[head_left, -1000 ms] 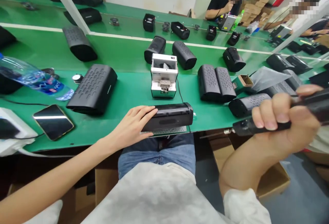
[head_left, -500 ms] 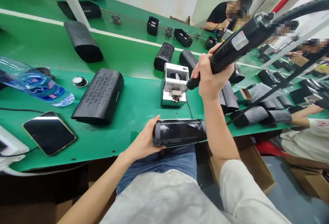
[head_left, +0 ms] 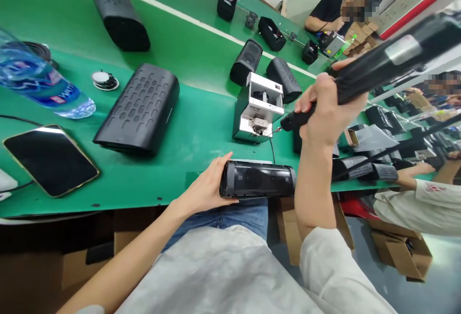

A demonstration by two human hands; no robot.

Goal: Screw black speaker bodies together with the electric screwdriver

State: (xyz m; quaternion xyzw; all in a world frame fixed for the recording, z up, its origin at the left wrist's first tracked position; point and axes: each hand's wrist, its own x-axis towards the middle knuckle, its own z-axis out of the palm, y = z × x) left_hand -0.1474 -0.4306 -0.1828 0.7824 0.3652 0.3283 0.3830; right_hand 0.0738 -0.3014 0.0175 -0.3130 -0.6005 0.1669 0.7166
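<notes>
My left hand [head_left: 209, 184] grips the left end of a black speaker [head_left: 261, 179], which lies sideways at the front edge of the green table [head_left: 194, 112]. Raised at the right, my right hand [head_left: 327, 105] is wrapped round a black electric screwdriver [head_left: 382, 69]. Its bit points left, close to the front of a white screw feeder [head_left: 259, 107]; whether a screw sits on the tip is too small to tell. Another black speaker shell [head_left: 140, 107] with an oval-dimpled face rests left of the feeder.
A water bottle [head_left: 43, 78], a phone [head_left: 52, 160] and a small round driver [head_left: 105, 80] lie at the left. Behind the feeder are more speaker housings [head_left: 247, 62]. Several speakers [head_left: 355, 166] line the right side, near a co-worker's arm [head_left: 414, 175]. Cardboard boxes [head_left: 399, 249] stand below.
The screwdriver in my right hand has shifted right and its bit has drawn back slightly from the feeder's front. My left hand keeps its hold on the speaker. The view has also shifted.
</notes>
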